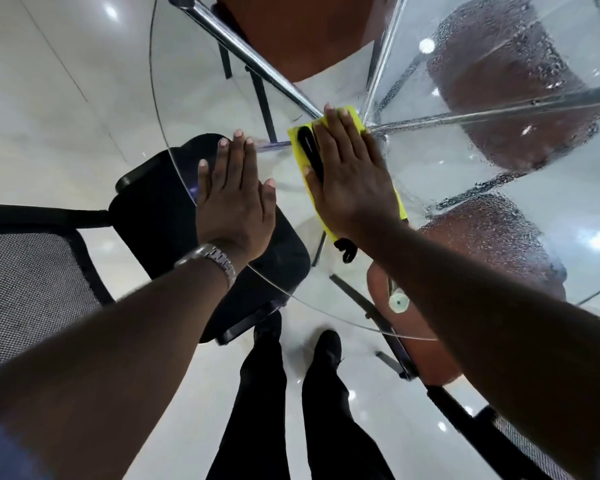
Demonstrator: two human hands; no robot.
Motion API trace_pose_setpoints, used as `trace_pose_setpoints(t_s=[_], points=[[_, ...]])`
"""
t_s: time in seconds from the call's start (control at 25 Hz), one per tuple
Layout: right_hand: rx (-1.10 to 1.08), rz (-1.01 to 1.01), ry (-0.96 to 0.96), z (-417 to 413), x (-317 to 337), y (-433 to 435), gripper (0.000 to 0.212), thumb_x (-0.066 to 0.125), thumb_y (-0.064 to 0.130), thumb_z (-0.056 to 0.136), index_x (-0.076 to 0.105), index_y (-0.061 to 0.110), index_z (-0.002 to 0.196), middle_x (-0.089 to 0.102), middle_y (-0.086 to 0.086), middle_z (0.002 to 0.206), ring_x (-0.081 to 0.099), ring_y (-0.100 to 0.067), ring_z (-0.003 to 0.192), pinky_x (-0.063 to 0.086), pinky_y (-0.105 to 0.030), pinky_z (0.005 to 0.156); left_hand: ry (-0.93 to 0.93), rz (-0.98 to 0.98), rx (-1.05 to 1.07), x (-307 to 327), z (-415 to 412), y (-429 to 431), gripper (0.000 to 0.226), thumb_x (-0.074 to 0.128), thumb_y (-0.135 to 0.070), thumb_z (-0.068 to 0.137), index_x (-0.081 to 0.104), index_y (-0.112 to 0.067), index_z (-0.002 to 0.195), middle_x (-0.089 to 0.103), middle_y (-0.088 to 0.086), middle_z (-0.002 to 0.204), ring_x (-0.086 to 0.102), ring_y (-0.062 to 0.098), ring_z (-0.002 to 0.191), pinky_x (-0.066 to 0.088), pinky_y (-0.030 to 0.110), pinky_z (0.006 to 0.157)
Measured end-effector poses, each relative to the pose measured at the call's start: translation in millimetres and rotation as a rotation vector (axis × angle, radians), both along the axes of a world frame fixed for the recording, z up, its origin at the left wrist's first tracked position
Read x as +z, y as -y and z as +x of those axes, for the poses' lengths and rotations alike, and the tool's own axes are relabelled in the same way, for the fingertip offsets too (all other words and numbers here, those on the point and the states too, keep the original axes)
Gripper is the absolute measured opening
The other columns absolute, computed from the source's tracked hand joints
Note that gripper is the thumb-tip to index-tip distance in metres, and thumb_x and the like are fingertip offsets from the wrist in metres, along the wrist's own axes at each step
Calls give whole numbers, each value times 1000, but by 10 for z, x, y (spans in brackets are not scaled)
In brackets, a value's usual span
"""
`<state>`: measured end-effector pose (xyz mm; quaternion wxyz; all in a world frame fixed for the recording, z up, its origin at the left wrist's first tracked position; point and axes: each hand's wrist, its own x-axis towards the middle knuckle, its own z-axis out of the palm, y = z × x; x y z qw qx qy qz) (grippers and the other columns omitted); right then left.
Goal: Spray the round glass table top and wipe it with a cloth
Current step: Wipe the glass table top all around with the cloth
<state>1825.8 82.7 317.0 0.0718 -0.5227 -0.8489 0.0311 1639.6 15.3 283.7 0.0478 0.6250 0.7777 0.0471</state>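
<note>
The round glass table top (174, 98) fills the middle and right of the head view. Its right half is beaded with spray droplets (499, 98). A yellow cloth (300, 147) lies flat on the glass near the centre, where the chrome legs meet. My right hand (350, 174) presses flat on this cloth, fingers straight. My left hand (234, 195) rests flat on the glass near its left edge, fingers straight, holding nothing. A metal watch sits on my left wrist. No spray bottle is in view.
Under the glass stand chrome legs (243, 53) and brown chair seats (506, 84). A black chair (153, 209) with a mesh back stands at the left, partly beneath the table edge. My legs and shoes (326, 348) stand on the glossy white floor tiles.
</note>
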Motion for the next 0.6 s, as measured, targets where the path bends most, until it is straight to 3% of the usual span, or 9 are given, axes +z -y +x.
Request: trace_pose_setpoints(t_s=[0.24,0.48,0.6], points=[[41,-113,25,678,74,986,67,43,45,113,29,9,168,16,-12,178,11,-27,167,22,-52,131,17,-5,13,74,35,8,66,21,-43,108,7,-13,165,2,4,174,1,22,161,5,50,130],[-152,-19,-36,-26,-29,-116,65,34,46,113,31,11,167,21,-10,178,16,-28,166,21,-49,132,-23,6,-8,-1,14,14,65,20,-42,109,7,-12,165,4,5,174,3,23,161,7,51,130],[-13,-43,-16,212,-42,142,65,36,45,113,32,10,167,22,-11,177,17,-27,166,22,-50,132,-13,1,-1,34,10,8,65,21,-42,109,7,-12,165,3,5,174,2,23,161,6,51,130]])
